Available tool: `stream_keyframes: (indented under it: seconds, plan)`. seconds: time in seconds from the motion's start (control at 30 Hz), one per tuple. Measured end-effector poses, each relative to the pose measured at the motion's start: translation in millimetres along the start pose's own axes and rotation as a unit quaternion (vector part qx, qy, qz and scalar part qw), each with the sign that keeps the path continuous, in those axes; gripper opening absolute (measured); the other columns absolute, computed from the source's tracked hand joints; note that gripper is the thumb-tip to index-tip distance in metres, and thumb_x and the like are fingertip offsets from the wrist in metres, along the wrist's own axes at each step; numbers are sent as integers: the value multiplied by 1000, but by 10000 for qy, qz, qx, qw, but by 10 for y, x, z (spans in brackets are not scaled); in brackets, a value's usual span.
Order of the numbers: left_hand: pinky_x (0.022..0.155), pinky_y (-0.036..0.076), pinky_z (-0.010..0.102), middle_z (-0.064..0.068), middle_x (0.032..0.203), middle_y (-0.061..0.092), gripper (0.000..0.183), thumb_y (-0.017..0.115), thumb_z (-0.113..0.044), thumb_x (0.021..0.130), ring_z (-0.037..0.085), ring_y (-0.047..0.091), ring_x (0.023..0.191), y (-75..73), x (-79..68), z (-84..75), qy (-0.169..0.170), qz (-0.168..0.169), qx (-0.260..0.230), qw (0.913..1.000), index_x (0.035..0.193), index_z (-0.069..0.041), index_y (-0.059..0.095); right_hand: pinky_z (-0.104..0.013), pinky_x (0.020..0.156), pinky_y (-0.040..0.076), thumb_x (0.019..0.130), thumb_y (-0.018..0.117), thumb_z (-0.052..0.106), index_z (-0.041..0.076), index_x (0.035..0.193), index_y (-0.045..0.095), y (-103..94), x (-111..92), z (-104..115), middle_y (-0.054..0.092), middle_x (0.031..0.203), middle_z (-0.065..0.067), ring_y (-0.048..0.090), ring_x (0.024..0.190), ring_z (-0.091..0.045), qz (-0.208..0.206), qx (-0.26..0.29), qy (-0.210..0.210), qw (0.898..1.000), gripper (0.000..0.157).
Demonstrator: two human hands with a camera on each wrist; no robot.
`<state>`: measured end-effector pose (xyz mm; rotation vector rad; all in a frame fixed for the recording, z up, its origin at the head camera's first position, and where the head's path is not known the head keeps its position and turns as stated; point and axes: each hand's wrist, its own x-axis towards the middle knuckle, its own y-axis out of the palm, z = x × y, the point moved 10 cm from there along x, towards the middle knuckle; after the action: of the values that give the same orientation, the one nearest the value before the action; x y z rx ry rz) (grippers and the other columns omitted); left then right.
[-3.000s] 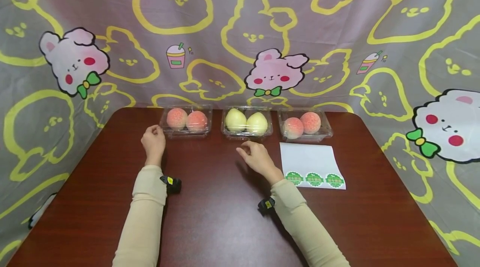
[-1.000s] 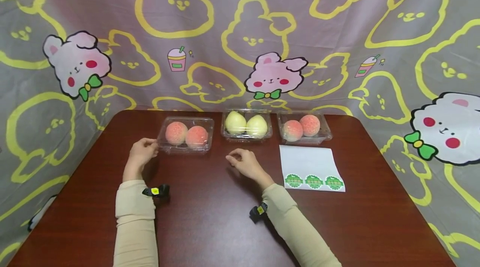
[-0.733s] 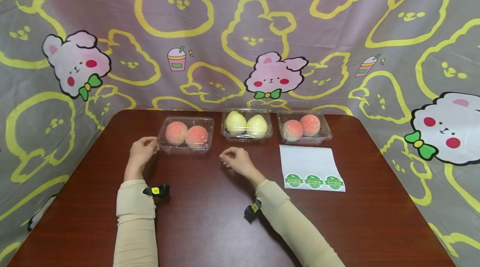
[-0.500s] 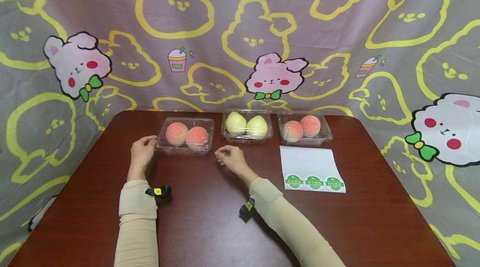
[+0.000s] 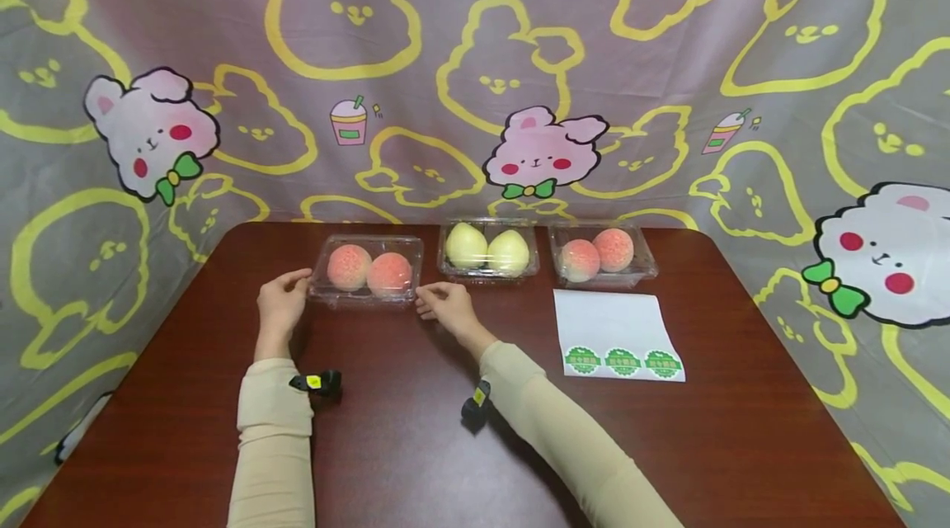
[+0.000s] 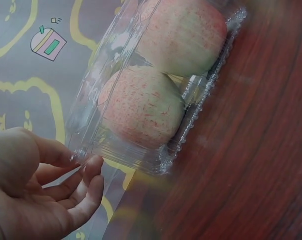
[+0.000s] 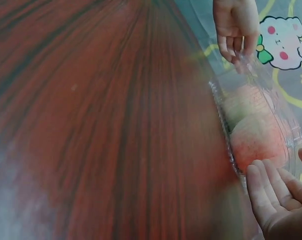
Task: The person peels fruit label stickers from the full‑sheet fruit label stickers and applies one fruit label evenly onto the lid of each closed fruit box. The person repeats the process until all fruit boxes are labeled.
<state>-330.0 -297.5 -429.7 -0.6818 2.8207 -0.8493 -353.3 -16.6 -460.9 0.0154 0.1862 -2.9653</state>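
Since half a second before, the right hand [image 5: 454, 313] had moved left to the right end of the left clear box [image 5: 362, 298], fingers loose, though I could not tell if they touched, while the left hand [image 5: 282, 305] pinched the box's left end. This box lay at the table's [image 5: 401, 429] left back, long axis running left to right, holding two pink peaches [image 5: 349, 267]; beside it stood two more boxes [image 5: 486, 275], one with two yellow pears [image 5: 466, 246], one with two peaches. One white sheet [image 5: 609, 318] carried three green labels [image 5: 623, 362], their writing too small to read.

Dk brown table [image 5: 401, 429] w/ rounded corners, grey bunny-print cloth [image 5: 438, 91] (pinkish mid) behind.
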Motion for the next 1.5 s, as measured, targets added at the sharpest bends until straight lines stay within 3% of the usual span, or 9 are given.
stream_keyframes:
  seconds: [0.13,0.23,0.37,0.6,0.73,0.9,1.1,1.27,1.5]
  plan:
    - [59,37,8,24,118,67,30,50,-12,97,-7,47,68,1,-2,4,54,-8,29,10000,121,-2,66,-32,67,61,94,59,10,-14,106,65,32,13,9,69,95,-35,73,71,-28,-49,82,-2,10000,27]
    - [60,36,8,24,121,65,30,51,-13,98,6,56,81,3,-5,-6,77,14,0,10000,121,-1,65,-33,66,61,93,60,8,-14,104,66,42,19,27,69,94,-35,73,69,-29,-124,65,-26,9999,26]
    - [61,35,7,23,126,63,31,50,-14,99,21,58,99,3,-13,-19,78,78,34,9999,122,0,64,-35,66,61,93,61,7,-15,102,65,42,25,32,69,94,-36,73,72,-34,-220,109,46,9997,24]
    - [62,36,9,25,124,64,31,52,-15,98,25,59,101,-32,-9,-61,164,176,181,9995,121,1,65,-31,63,61,92,61,6,-13,101,66,61,-5,22,70,93,-34,67,58,-13,-232,124,283,9993,22]
    - [67,37,14,26,127,61,32,51,-16,98,29,57,107,-53,-16,-91,236,336,310,9987,121,3,64,-29,61,60,92,61,7,-12,100,67,66,-50,31,71,92,-31,64,57,-9,-192,55,351,9992,21]
    - [65,41,17,27,122,63,33,52,-17,98,27,61,97,-38,-58,-85,211,669,517,9962,120,4,64,-28,59,60,92,62,7,-12,98,66,51,-134,30,71,90,-31,62,54,-7,-151,-43,369,9992,21]
    - [65,44,21,27,111,68,37,53,-23,98,15,62,81,-19,-107,-70,206,1091,626,9918,118,7,64,-32,60,60,92,62,8,-13,96,66,32,-236,34,70,88,-32,62,54,-6,21,-138,319,9994,22]
    - [73,57,36,26,102,72,39,54,-21,98,3,63,68,-7,-140,-105,380,1422,550,9876,116,12,62,-34,60,60,91,63,8,-13,95,66,1,-312,47,70,85,-33,67,56,-16,147,-266,243,9992,21]
    - [78,59,40,19,95,74,41,54,-23,99,4,64,69,48,-197,-122,395,1923,555,9790,116,13,61,-35,60,60,90,62,7,-13,95,66,-29,-408,31,69,85,-33,66,55,-20,462,-455,297,9975,20]
